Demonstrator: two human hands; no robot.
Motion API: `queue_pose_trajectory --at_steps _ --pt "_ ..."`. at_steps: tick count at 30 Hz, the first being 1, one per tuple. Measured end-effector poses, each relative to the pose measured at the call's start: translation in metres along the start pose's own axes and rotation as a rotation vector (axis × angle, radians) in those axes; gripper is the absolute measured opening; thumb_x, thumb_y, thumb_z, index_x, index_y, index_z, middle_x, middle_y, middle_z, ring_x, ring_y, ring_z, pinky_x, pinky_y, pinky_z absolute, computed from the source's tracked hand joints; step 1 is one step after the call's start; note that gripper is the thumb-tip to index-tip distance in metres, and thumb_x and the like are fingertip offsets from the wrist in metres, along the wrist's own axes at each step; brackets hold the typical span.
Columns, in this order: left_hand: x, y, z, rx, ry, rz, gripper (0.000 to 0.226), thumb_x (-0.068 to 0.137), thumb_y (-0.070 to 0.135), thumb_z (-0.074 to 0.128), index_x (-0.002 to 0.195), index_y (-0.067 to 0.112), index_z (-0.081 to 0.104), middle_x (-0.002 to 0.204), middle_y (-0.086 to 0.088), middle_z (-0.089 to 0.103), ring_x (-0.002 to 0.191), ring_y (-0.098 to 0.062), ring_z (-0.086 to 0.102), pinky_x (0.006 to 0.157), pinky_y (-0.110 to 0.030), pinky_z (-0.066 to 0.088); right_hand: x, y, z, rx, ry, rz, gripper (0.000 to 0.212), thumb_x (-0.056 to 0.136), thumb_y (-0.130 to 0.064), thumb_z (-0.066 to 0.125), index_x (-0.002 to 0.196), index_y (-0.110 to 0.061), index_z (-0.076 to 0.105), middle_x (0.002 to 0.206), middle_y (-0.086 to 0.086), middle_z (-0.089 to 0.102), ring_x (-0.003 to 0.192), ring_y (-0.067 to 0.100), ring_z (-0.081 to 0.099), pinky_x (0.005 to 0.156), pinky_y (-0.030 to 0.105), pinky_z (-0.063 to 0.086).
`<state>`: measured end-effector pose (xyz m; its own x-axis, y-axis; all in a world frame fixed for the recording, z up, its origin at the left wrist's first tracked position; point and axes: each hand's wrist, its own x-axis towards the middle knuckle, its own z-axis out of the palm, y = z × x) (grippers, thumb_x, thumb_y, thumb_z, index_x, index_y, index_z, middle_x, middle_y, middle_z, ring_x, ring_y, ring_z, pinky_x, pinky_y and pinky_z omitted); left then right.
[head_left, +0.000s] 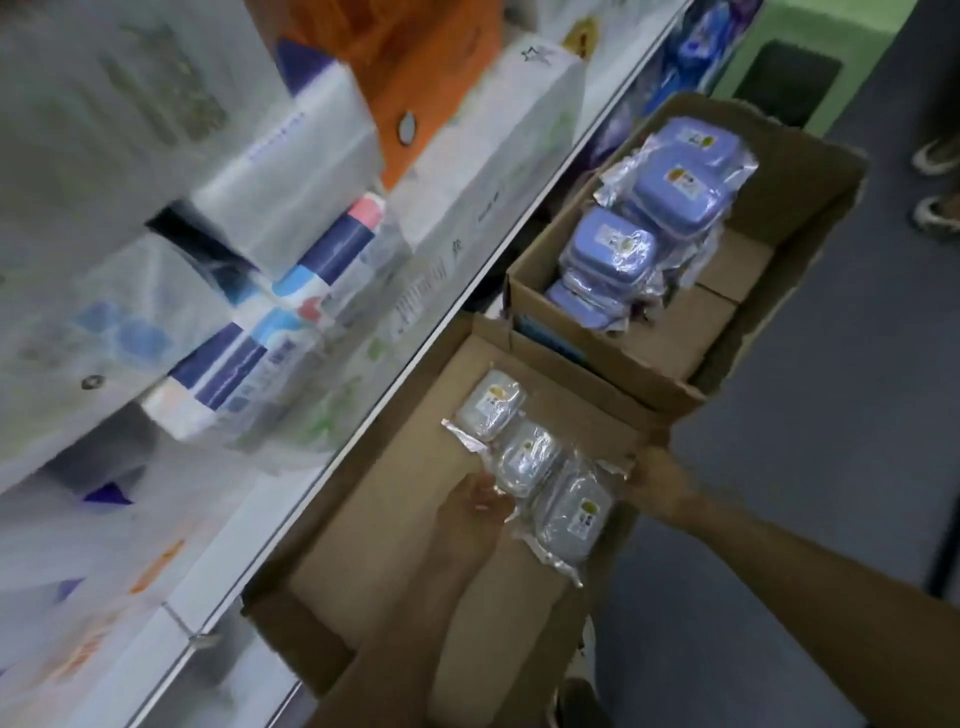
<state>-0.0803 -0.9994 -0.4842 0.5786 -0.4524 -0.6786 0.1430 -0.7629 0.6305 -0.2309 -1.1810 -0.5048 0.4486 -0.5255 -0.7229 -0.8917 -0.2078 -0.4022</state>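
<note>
Three grey film-wrapped cases (530, 457) lie in a row on the bottom of the open cardboard box (395, 519). The row's long axis runs slantwise away from the person, towards the shelf (415, 332). The left hand (475, 501) is on the shelf side of the row, fingertips on the loose film of the middle case (527, 462). It is too blurred to tell whether it pinches the film or only touches it. The right hand (660, 483) is on the opposite side, at the box's wall beside the nearest case (574, 514), and its hold is likewise unclear. The middle case lies just to the right of the left hand, which is the closer of the two.
</note>
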Motion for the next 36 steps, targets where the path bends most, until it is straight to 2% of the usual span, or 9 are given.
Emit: queue_pose_trajectory --at_steps 4,8,12,14,17,21,27,30,36 --pt "0.066 -0.034 0.037 0.065 -0.058 -0.116 0.042 0.084 0.026 0.071 0.121 0.011 0.06 0.114 -0.005 0.065 0.096 -0.016 0.062 0.074 -0.013 0.047 0.04 0.022 0.052 0.09 -0.128 0.07 0.067 0.083 -0.027 0.072 0.138 -0.004 0.042 0.121 0.012 0.056 0.11 0.027 0.058 0.095 0.035 0.048" --pt "0.131 -0.064 0.062 0.146 -0.009 -0.131 0.069 0.077 0.037 0.073 0.135 0.008 0.051 0.133 -0.008 0.055 0.119 -0.026 0.057 0.1 -0.033 0.045 0.066 0.033 0.088 -0.337 0.085 -0.13 0.074 0.084 -0.039 0.062 0.145 -0.015 0.028 0.142 0.008 0.021 0.131 0.029 0.026 0.106 0.039 0.032" --pt "0.181 -0.093 0.08 0.347 0.049 -0.011 0.075 0.073 0.043 0.073 0.136 0.009 0.05 0.131 -0.013 0.057 0.121 -0.03 0.054 0.101 -0.046 0.044 0.106 0.045 0.102 -0.349 -0.068 -0.135 0.118 0.065 -0.051 0.077 0.151 -0.015 0.004 0.142 0.011 0.033 0.131 0.03 0.033 0.107 0.041 0.034" --pt "0.192 -0.093 0.086 0.465 0.032 0.057 0.076 0.079 0.038 0.075 0.142 0.011 0.043 0.138 -0.013 0.049 0.126 -0.031 0.048 0.104 -0.046 0.042 0.119 0.046 0.101 -0.377 -0.086 -0.143 0.124 0.058 -0.057 0.08 0.149 -0.017 0.006 0.143 0.01 0.034 0.132 0.03 0.034 0.107 0.042 0.035" --pt "0.203 -0.093 0.096 0.619 0.029 0.071 0.087 0.076 0.042 0.078 0.145 0.015 0.034 0.142 -0.015 0.037 0.126 -0.035 0.046 0.104 -0.045 0.042 0.125 0.046 0.096 -0.334 -0.109 -0.136 0.118 0.054 -0.059 0.084 0.145 -0.015 0.022 0.142 0.01 0.034 0.13 0.029 0.037 0.105 0.041 0.038" --pt "0.204 -0.094 0.1 0.653 -0.01 -0.018 0.097 0.067 0.057 0.08 0.143 0.015 0.036 0.132 -0.013 0.053 0.118 -0.034 0.055 0.1 -0.041 0.045 0.125 0.043 0.094 -0.306 -0.098 -0.064 0.114 0.052 -0.063 0.083 0.138 -0.011 0.03 0.136 0.009 0.039 0.125 0.027 0.046 0.102 0.039 0.042" --pt "0.186 -0.111 0.091 0.571 -0.068 -0.15 0.103 0.046 0.082 0.068 0.127 0.02 0.054 0.122 -0.001 0.064 0.11 -0.024 0.062 0.097 -0.037 0.048 0.116 0.043 0.093 -0.106 -0.17 -0.003 0.075 0.053 -0.059 0.084 0.112 -0.022 0.057 0.111 -0.005 0.063 0.11 0.018 0.059 0.093 0.031 0.047" --pt "0.173 -0.114 0.083 0.51 0.023 -0.151 0.1 0.05 0.071 0.079 0.131 0.021 0.049 0.123 -0.004 0.059 0.115 -0.027 0.056 0.098 -0.037 0.045 0.106 0.043 0.098 -0.006 -0.16 0.028 0.054 0.056 -0.057 0.085 0.091 -0.024 0.062 0.096 -0.007 0.063 0.1 0.015 0.06 0.088 0.027 0.047" --pt "0.117 -0.117 0.044 0.026 0.146 -0.116 0.066 0.062 0.028 0.092 0.111 0.007 0.051 0.099 -0.005 0.061 0.093 -0.025 0.064 0.076 -0.035 0.057 0.069 0.031 0.111 0.124 -0.061 0.024 0.066 0.062 -0.046 0.085 0.111 -0.009 0.062 0.109 0.002 0.062 0.108 0.018 0.059 0.087 0.025 0.044"
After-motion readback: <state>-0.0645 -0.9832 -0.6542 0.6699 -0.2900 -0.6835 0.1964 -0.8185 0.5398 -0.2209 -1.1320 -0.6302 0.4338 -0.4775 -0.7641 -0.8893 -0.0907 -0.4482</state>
